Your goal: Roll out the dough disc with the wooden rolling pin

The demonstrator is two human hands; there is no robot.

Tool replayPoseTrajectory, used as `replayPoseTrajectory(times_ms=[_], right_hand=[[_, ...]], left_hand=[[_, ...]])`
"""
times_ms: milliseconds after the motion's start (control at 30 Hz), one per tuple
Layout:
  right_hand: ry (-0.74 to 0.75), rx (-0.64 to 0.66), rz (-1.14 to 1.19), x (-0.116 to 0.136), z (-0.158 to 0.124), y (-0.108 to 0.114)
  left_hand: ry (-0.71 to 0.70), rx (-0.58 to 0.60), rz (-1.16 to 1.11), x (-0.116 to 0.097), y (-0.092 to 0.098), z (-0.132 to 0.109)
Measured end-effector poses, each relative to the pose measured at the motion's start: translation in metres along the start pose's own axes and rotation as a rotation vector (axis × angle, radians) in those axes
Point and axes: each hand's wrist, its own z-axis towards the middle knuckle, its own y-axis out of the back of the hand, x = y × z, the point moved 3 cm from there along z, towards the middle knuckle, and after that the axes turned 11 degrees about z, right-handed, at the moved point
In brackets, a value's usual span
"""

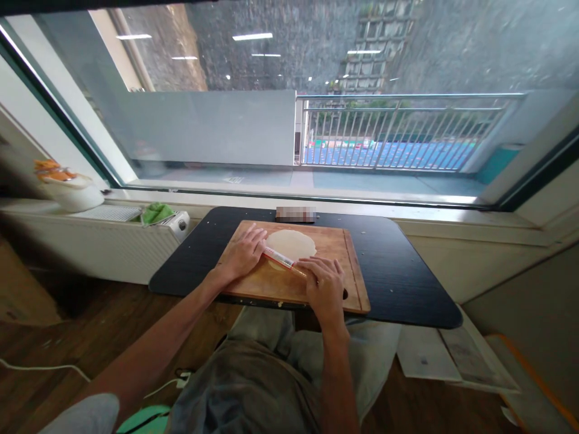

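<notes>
A flat round of pale dough lies on a wooden cutting board. A thin rolling pin lies across the dough's near edge. My left hand rests flat on the pin's left end, fingers stretched out. My right hand lies flat over the pin's right end, fingers stretched forward. The ends of the pin are hidden under both palms.
The board sits on a small black table before a large window. A white radiator with a green cloth and a white bowl stands at the left. Papers lie on the wooden floor at the right.
</notes>
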Motion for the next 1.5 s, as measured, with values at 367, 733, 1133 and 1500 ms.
replayPoseTrajectory(times_ms=[367, 733, 1133, 1500], right_hand=[[-0.357, 0.001, -0.385, -0.011, 0.059, 0.012], [-0.416, 0.174, -0.607, -0.025, 0.112, 0.016], [-0.317, 0.263, -0.602, -0.019, 0.089, 0.014], [-0.361, 0.184, -0.585, -0.005, 0.060, 0.004]], left_hand=[[-0.021, -0.068, 0.064, 0.013, -0.006, 0.037], [-0.258, 0.181, 0.088, 0.024, -0.020, 0.086], [-0.336, 0.183, 0.308, 0.023, -0.029, 0.067], [-0.257, 0.267, 0.248, 0.023, -0.024, 0.072]])
